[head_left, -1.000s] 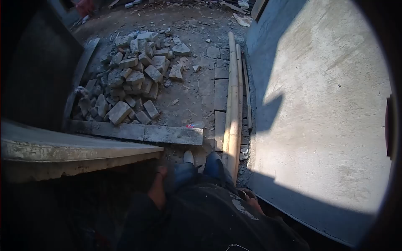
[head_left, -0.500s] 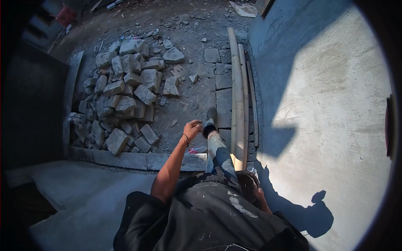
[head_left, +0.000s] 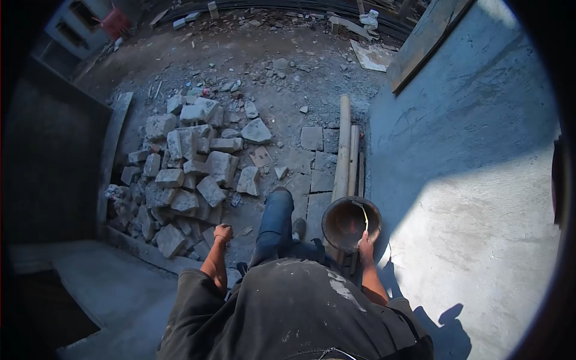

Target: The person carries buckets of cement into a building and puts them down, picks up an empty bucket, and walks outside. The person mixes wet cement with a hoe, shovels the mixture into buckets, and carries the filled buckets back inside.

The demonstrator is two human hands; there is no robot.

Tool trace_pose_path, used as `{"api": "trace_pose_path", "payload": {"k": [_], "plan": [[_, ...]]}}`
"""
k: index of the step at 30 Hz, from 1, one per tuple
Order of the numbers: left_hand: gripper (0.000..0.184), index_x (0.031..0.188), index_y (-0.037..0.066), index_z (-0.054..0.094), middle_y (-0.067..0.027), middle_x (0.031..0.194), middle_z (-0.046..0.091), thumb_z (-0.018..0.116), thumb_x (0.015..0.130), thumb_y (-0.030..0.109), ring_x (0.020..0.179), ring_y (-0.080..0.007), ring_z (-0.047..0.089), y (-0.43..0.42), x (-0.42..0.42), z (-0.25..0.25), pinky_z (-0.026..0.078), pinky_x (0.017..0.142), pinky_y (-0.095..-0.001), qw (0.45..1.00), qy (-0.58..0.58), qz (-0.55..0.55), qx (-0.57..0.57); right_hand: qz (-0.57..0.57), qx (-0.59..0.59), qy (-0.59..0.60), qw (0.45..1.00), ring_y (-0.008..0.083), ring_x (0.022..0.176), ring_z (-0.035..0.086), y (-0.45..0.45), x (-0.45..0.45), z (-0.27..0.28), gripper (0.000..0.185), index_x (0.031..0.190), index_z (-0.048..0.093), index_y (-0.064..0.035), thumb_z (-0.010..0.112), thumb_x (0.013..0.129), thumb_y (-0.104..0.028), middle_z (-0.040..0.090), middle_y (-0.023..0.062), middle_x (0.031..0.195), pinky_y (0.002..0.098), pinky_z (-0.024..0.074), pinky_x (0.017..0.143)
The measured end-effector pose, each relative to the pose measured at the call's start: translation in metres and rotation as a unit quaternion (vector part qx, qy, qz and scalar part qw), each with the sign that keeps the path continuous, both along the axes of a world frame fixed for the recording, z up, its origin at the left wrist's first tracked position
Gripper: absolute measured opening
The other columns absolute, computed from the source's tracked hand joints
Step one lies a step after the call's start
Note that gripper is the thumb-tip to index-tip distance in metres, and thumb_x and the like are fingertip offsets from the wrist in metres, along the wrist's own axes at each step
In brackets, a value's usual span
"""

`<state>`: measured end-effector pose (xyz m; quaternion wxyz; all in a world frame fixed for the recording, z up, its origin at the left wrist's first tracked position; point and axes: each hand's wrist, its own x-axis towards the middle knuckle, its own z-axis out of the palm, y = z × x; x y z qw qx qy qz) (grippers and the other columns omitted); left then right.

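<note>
1. Clearly, from my remote feed, the bucket [head_left: 347, 225] is at the wearer's right side, its round mouth turned up toward my camera; the rim is thick and dark, the inner wall a dusty brown with rough, stained patches.
2. I see the right hand [head_left: 365, 245] at the near rim, fingers closed around the bucket's thin, pale, curved handle [head_left: 365, 217].
3. I read the left hand [head_left: 223, 233] as a loose fist, fingers curled in, out beside the rubble pile; a dark band circles its wrist.
4. That rubble pile [head_left: 186, 171] is chunky grey blocks, chipped and powdery, some squared, some broken into wedges, heaped at odd tilts and taking up the ground on the left.
5. A low, straight concrete kerb [head_left: 141, 247] edges the heap on the near side.
6. Smooth, jointed bamboo poles [head_left: 343, 144] lie lengthwise on the right; the bucket blocks my view of their nearer part.
7. Beside them run flat, cracked paving slabs [head_left: 323, 171], leaving a gritty strip between poles and pile.
8. A plastered wall [head_left: 474, 222], trowel-marked and half sunlit, closes off the right.
9. Farther out, I note a pale flat board [head_left: 370, 57] on stony dirt and a red object [head_left: 114, 24], too small to identify.
</note>
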<state>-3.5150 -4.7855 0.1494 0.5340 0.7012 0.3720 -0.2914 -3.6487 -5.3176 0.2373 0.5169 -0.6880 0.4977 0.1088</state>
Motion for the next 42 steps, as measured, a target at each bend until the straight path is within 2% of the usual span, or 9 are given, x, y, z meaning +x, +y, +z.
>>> {"api": "trace_pose_path", "payload": {"k": [9,11,14,17,21,24,31,34,42], "plan": [[0.015,0.077,0.007,0.056,-0.0124,0.075,0.058,0.046,0.075,0.018,0.063,-0.0282,0.059,-0.054,0.055,-0.051,0.043,0.043,-0.0415,0.959,0.187,-0.212,0.015,-0.096,-0.073,0.024,0.992,0.0148,0.046,0.043,-0.087,0.186,-0.019,0.055,0.058,0.049,-0.0044,0.038,0.082,-0.053,0.044,0.0037,0.05,0.0302,0.0357,0.046],[0.014,0.076,0.008,0.056,-0.0111,0.073,0.058,0.05,0.071,0.02,0.065,-0.0239,0.059,-0.074,0.122,-0.086,0.042,0.044,-0.0428,0.741,-0.002,-0.65,0.169,-0.158,-0.025,0.059,0.985,0.0115,0.044,0.042,-0.099,0.229,-0.02,0.047,0.069,0.052,-0.0046,0.042,0.082,-0.049,0.041,0.0013,0.05,0.0275,0.0359,0.043],[0.017,0.077,0.008,0.059,-0.0121,0.072,0.06,0.058,0.065,0.021,0.067,-0.0245,0.06,-0.101,0.243,-0.118,0.044,0.05,-0.0431,0.806,-0.006,-0.586,0.084,-0.103,0.022,0.082,0.991,0.0124,0.039,0.039,-0.133,0.279,-0.054,0.05,0.073,0.048,-0.0041,0.037,0.082,-0.052,0.037,0.0014,0.049,0.0291,0.0379,0.037],[0.029,0.092,0.009,0.062,-0.0126,0.079,0.062,0.053,0.067,0.02,0.062,-0.0214,0.061,-0.154,0.38,-0.044,0.048,0.059,-0.0316,0.987,-0.135,-0.071,0.053,-0.04,0.114,0.151,0.981,0.0114,0.041,0.039,-0.135,0.356,-0.047,0.05,0.087,0.045,-0.0063,0.035,0.081,-0.055,0.037,0.0011,0.052,0.0288,0.0375,0.036],[0.031,0.1,0.001,0.056,-0.0091,0.079,0.06,0.052,0.071,0.008,0.061,-0.0142,0.057,-0.172,0.538,-0.012,0.045,0.051,-0.023,0.959,-0.199,0.043,-0.198,-0.018,0.106,0.124,0.986,0.0113,0.043,0.04,-0.116,0.46,-0.036,0.045,0.085,0.045,-0.0056,0.036,0.083,-0.05,0.04,0.0018,0.057,0.0284,0.0374,0.036],[0.029,0.104,-0.001,0.051,-0.0101,0.075,0.058,0.05,0.076,0.005,0.059,-0.0141,0.056,-0.198,0.632,0.067,0.043,0.049,-0.0216,0.959,-0.204,0.055,-0.188,-0.011,0.111,0.117,0.987,0.0115,0.043,0.041,-0.103,0.548,-0.041,0.043,0.083,0.046,-0.0048,0.037,0.083,-0.047,0.041,0.0023,0.056,0.028,0.0374,0.036],[0.024,0.091,0.001,0.06,-0.01,0.076,0.06,0.052,0.069,0.007,0.058,-0.017,0.057,-0.16,0.807,-0.052,0.044,0.05,-0.0276,0.965,-0.155,0.124,-0.174,0.044,0.105,0.081,0.99,0.012,0.043,0.043,-0.087,0.8,-0.086,0.04,0.079,0.049,-0.0028,0.039,0.085,-0.041,0.044,0.0033,0.055,0.027,0.0376,0.036],[0.026,0.079,0.0,0.063,-0.0172,0.084,0.061,0.047,0.068,0.016,0.077,-0.0238,0.061,-0.117,0.828,-0.081,0.047,0.065,-0.034,0.928,-0.085,-0.286,0.223,0.085,0.086,0.057,0.991,0.0122,0.043,0.044,-0.082,0.925,-0.085,0.039,0.077,0.05,-0.0019,0.04,0.085,-0.038,0.045,0.0038,0.055,0.0266,0.0377,0.037],[0.016,0.072,0.005,0.057,-0.007,0.065,0.056,0.048,0.073,0.018,0.052,-0.0198,0.054,-0.049,0.866,-0.116,0.04,0.041,-0.0315,0.981,0.052,0.182,-0.047,0.315,-0.057,-0.013,0.947,0.0193,0.051,0.05,-0.045,1.276,-0.084,0.054,0.062,0.052,-0.001,0.032,0.086,-0.045,0.05,0.0066,0.054,0.033,0.0388,0.052]]}}
